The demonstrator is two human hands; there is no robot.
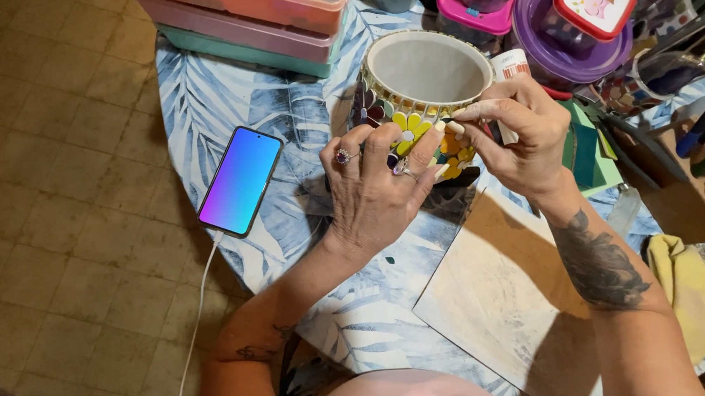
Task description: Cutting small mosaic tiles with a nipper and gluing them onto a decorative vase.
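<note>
Pot, upper centre, is steadied by left hand; a tile pinched by right hand could be dropped.

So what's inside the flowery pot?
Nothing shows inside the pot: only its bare pale inner wall and bottom. The left hand and right hand cover part of its outside, so the tiles there are hidden.
</note>
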